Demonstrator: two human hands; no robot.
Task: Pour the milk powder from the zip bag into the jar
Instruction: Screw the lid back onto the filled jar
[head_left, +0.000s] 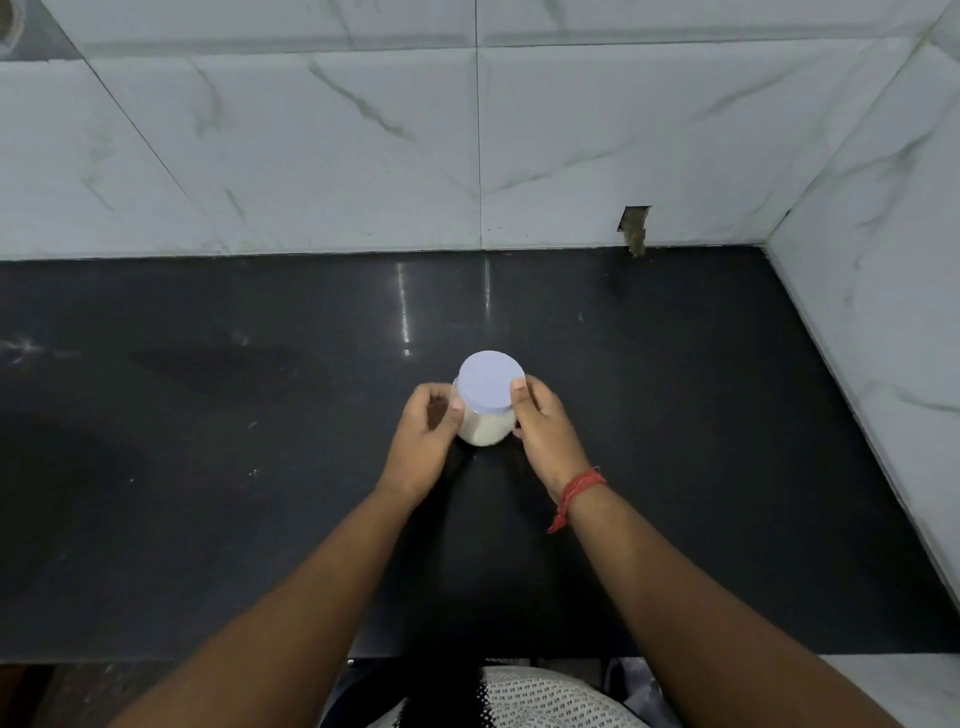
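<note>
Milk powder (484, 430) shows white through the clear wall of the jar (487, 415), filling the lower part of the body that is visible between the two hands. The jar is small and rounded, standing upright on the black bench (675, 415), roughly in the middle of the polished surface and well apart from the tiled wall (363, 145) behind it. A flat, round, pale lavender lid (491, 380) sits on top, level and covering the whole mouth; whether it is screwed tight cannot be told.

The left hand (426, 441) is at the jar's left side, its fingers curled loosely and the thumb tip touching the jar just under the lid's rim; this grip is a light, partly closed hold on the side of the jar rather than a full wrap. The right hand (545, 431) presses against the right side, its thumb lying on the edge of the lid and the fingers going round the far side out of view, so its grip is closed on the jar and lid. A red thread band (576, 493) circles the right wrist, with a loose end hanging down.

The bench carries faint smears and light streaks. The wall is of white marble-look tiles, with a small broken notch (635, 228) at the bottom edge to the right.
</note>
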